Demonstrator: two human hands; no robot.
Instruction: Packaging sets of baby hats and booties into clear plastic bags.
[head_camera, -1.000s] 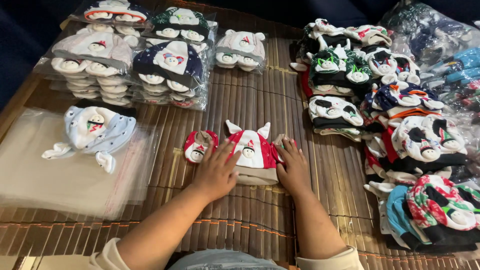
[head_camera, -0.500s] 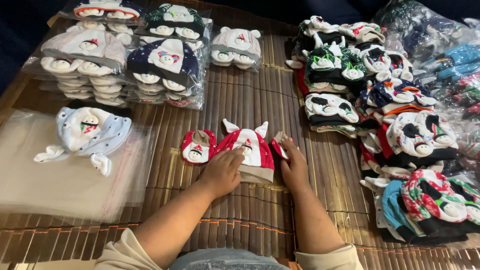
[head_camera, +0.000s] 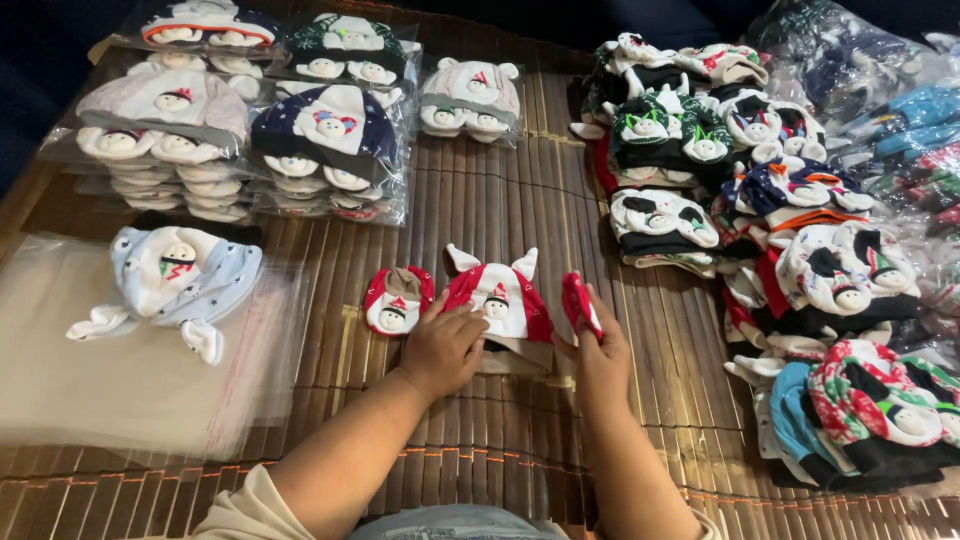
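Red-and-white, the small horned hat lies mid-mat; the left hand presses curled fingers on its lower left edge, the right hand pinches a red mitten beside its right. Another mitten lies just left; beyond, bagged hat stacks.

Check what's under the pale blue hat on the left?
The pale blue hat lies on a stack of clear plastic bags, which rests on the bamboo mat. Anything beneath the hat itself is covered.

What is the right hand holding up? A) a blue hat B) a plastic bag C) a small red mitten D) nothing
C: the right hand lifts a small red mitten beside the red and white baby hat, which the left hand presses down.
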